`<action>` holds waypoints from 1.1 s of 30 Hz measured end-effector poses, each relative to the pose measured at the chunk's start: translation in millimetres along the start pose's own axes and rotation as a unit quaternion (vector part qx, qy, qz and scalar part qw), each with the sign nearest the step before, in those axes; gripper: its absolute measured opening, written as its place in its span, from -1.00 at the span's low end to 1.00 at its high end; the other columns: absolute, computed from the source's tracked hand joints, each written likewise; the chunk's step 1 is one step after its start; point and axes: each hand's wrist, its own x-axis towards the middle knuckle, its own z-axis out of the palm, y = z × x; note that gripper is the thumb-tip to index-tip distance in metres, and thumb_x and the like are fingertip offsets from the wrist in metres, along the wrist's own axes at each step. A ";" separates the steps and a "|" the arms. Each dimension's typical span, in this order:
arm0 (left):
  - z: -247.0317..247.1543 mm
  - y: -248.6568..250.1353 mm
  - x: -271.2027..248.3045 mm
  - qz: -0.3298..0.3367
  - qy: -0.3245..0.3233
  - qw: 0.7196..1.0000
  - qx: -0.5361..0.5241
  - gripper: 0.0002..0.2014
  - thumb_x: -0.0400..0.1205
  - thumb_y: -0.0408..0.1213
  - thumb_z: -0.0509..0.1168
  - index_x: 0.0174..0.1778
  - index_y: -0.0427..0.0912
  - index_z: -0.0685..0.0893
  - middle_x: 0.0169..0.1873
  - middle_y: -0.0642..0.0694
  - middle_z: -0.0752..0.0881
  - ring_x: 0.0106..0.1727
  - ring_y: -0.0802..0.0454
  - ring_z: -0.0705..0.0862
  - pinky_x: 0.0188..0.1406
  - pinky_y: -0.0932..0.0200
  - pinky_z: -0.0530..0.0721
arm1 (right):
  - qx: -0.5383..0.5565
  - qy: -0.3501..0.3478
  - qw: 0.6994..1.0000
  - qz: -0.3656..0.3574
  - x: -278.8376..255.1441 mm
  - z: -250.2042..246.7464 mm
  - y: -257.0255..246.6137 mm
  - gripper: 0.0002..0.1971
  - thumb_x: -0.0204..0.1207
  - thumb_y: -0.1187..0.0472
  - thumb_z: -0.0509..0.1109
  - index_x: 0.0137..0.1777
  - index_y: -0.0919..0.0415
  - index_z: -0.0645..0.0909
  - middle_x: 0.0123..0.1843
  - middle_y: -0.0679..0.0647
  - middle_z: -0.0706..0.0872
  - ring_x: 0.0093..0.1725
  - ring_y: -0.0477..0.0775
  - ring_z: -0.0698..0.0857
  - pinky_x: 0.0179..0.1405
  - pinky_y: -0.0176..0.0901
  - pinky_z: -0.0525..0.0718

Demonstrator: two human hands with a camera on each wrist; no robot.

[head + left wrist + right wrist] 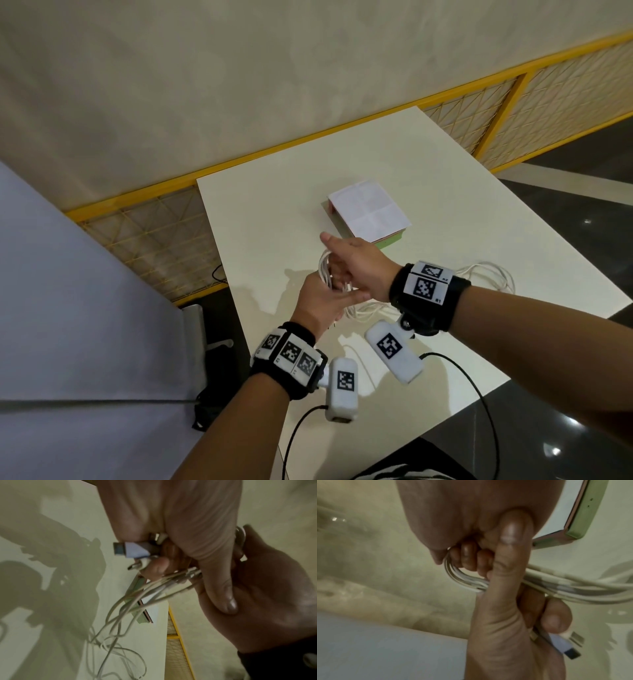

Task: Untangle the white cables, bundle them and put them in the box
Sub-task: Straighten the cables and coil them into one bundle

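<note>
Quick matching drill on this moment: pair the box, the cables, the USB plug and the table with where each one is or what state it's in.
1. green box with white paper on top
2. white cables
3. white USB plug
4. white table

a. sticks out of the left hand
b. stands beyond both hands
c. carries everything
d. partly looped in the right hand, the rest loose

1-b, 2-d, 3-a, 4-c

Both hands [322, 301] [356, 263] clasped together, fingers [468, 555] curled
</note>
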 end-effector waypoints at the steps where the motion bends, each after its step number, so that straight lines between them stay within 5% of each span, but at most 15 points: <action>1: -1.1 3.4 0.7 0.004 -0.011 1.000 0.010 -0.77 0.37 -0.51 0.56 -0.22 -0.48 0.63 -0.63 0.00 0.56 -0.72 0.21 0.39 -0.73 0.39 0.33 | 0.052 0.012 0.999 0.011 -0.6 1.2 -1.8 -0.52 0.59 -0.01 0.27 -0.52 0.08 0.21 -0.56 0.02 0.21 -0.56 0.03 0.22 -0.57 -0.20 0.34; 3: -3.1 8.4 2.2 0.009 -0.033 0.999 0.038 -0.76 0.38 -0.58 0.52 -0.35 -0.27 0.59 -0.76 0.17 0.54 -0.73 0.32 0.46 -0.66 0.53 0.36 | 0.120 0.016 0.992 0.023 -1.4 1.6 -3.3 -0.56 0.63 0.11 0.24 -0.47 0.09 0.18 -0.56 0.03 0.17 -0.58 0.02 0.21 -0.62 -0.24 0.37; 5: -4.8 7.7 4.9 -0.002 -0.028 0.998 0.063 -0.65 0.39 -0.58 0.52 -0.46 -0.15 0.51 -0.81 0.17 0.46 -0.75 0.29 0.40 -0.64 0.44 0.35 | 0.156 0.005 0.987 0.028 -1.8 1.9 -3.2 -0.57 0.64 0.14 0.22 -0.45 0.09 0.17 -0.60 -0.01 0.19 -0.61 0.00 0.23 -0.59 -0.20 0.40; 7: -6.1 2.5 10.1 -0.017 -0.007 0.997 0.080 -0.59 0.40 -0.52 0.51 -0.53 -0.14 0.41 -0.81 0.14 0.34 -0.74 0.24 0.27 -0.63 0.28 0.28 | 0.169 -0.006 0.985 0.029 -1.5 2.5 -1.7 -0.58 0.65 0.14 0.21 -0.43 0.09 0.17 -0.60 -0.02 0.22 -0.59 0.01 0.26 -0.51 -0.14 0.41; 10: -5.5 -1.3 16.2 -0.025 0.013 0.994 0.105 -0.64 0.44 -0.43 0.49 -0.51 -0.18 0.42 -0.80 0.13 0.33 -0.71 0.23 0.27 -0.63 0.31 0.29 | 0.170 -0.007 0.985 0.020 -1.4 0.9 -2.5 -0.61 0.66 0.13 0.19 -0.40 0.10 0.19 -0.59 -0.02 0.25 -0.57 0.02 0.27 -0.42 -0.10 0.39; 16: -4.8 5.6 19.6 -0.027 0.028 0.984 0.172 -0.78 0.57 -0.28 0.37 -0.39 -0.17 0.59 -0.51 -0.03 0.61 -0.50 0.13 0.52 -0.50 0.28 0.41 | -0.086 0.018 0.995 -0.046 -0.7 -0.8 0.3 -0.53 0.62 -0.07 0.15 -0.50 0.13 0.36 -0.53 0.02 0.48 -0.39 0.11 0.48 -0.20 0.01 0.47; 21: -4.7 5.3 21.0 -0.025 0.022 0.978 0.208 -0.72 0.62 -0.15 0.31 -0.29 -0.29 0.59 -0.40 -0.22 0.57 -0.39 -0.05 0.48 -0.40 0.16 0.39 | -0.182 0.047 0.980 -0.065 -3.3 -10.0 -8.8 -0.59 0.67 -0.05 0.08 -0.20 0.27 0.50 -0.27 -0.01 0.56 -0.21 -0.16 0.56 -0.14 -0.19 0.46; 24: -1.5 7.0 17.4 -0.030 0.023 0.985 0.167 -0.65 0.64 -0.13 0.27 -0.43 -0.22 0.57 -0.51 -0.08 0.58 -0.47 0.01 0.49 -0.41 0.19 0.38 | -0.147 0.048 0.987 -0.045 1.9 -11.1 -9.2 -0.60 0.66 -0.05 0.11 -0.02 0.31 0.57 -0.17 0.01 0.58 -0.10 -0.02 0.57 -0.08 -0.11 0.47; 27: 0.1 5.2 13.4 -0.062 0.006 0.995 0.079 -0.57 0.67 -0.14 0.23 -0.54 -0.19 0.47 -0.70 0.01 0.58 -0.44 -0.01 0.67 -0.43 0.25 0.48 | -0.121 0.037 0.991 -0.048 5.3 -10.3 -7.9 -0.64 0.64 -0.04 0.15 -0.14 0.25 0.54 -0.23 0.08 0.56 -0.18 0.06 0.48 -0.06 -0.06 0.37; 30: 5.2 5.1 10.1 -0.069 0.025 0.996 -0.046 -0.60 0.68 -0.22 0.23 -0.49 -0.26 0.47 -0.77 -0.01 0.30 -0.70 0.01 0.32 -0.51 0.20 0.59 | -0.093 -0.001 0.995 -0.045 11.5 -14.1 -3.8 -0.64 0.64 -0.07 0.14 -0.13 0.22 0.52 -0.17 0.07 0.57 -0.14 0.06 0.51 -0.05 -0.11 0.44; 33: 6.7 6.8 12.1 -0.074 0.059 0.985 -0.147 -0.64 0.71 -0.22 0.21 -0.44 -0.20 0.51 -0.73 0.05 0.23 -0.72 0.11 0.20 -0.61 0.25 0.38 | -0.015 -0.076 0.997 -0.017 12.7 -21.4 16.5 -0.57 0.50 -0.23 0.21 0.03 0.16 0.50 -0.04 0.05 0.60 -0.09 0.04 0.59 -0.09 -0.12 0.55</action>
